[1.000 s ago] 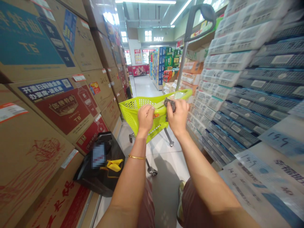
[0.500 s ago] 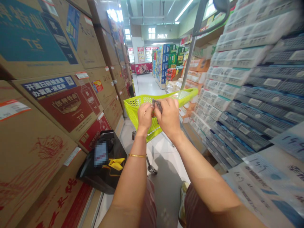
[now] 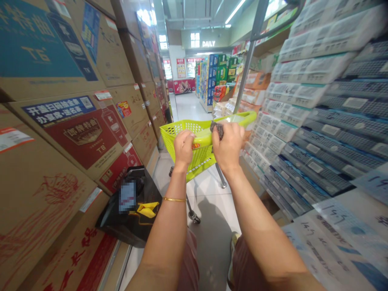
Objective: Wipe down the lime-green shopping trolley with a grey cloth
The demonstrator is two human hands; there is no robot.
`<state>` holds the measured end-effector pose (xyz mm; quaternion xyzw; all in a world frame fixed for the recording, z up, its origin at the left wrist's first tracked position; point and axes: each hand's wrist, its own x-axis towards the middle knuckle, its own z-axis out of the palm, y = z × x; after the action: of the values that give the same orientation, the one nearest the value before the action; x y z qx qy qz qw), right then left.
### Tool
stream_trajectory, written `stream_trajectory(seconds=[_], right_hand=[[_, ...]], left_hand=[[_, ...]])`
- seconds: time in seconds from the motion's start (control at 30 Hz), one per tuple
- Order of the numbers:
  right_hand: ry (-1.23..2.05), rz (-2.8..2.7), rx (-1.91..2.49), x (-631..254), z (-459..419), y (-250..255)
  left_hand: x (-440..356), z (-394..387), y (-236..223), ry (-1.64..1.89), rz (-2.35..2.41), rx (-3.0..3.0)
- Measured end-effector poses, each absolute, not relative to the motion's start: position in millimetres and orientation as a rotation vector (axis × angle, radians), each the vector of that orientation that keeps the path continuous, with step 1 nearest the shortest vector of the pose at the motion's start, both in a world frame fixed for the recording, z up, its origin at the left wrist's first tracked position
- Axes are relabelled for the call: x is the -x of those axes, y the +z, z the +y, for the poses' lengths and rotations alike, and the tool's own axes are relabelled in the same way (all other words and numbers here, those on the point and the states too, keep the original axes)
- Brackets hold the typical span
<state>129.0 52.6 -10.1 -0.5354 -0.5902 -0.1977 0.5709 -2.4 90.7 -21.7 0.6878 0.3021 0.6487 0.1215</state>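
Note:
A yellow-green plastic shopping cart (image 3: pixel 201 161) with perforated sides stands in front of me on wheeled metal legs. My left hand (image 3: pixel 184 147) is closed round the near bar of the cart, at its left end. Farther right along that bar, my right hand (image 3: pixel 228 145) grips a crumpled dark grey cloth (image 3: pixel 217 129), pressed against the bar. Part of the cloth is hidden by my fingers. A gap of bare bar with a small red-orange label separates the two hands.
Stacked cardboard cartons (image 3: pixel 91 137) line the left side. Beside them a black bag (image 3: pixel 127 226) with a yellow ribbon sits low. Piled packs in plastic wrap (image 3: pixel 303 101) rise at the right, behind a metal post (image 3: pixel 247 68). The tiled aisle floor (image 3: pixel 189 104) runs ahead to shelves.
My right hand has slid right along the bar with the grey cloth, away from my left hand. My left hand stays nearly in place on the bar.

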Motion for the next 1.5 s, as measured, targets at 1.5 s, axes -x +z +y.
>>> stream_trajectory(seconds=[1.5], right_hand=[[-0.367,-1.575,1.147,-98,33,-9]], left_hand=[[-18,90,-30,1.977,0.992,-2.002]])
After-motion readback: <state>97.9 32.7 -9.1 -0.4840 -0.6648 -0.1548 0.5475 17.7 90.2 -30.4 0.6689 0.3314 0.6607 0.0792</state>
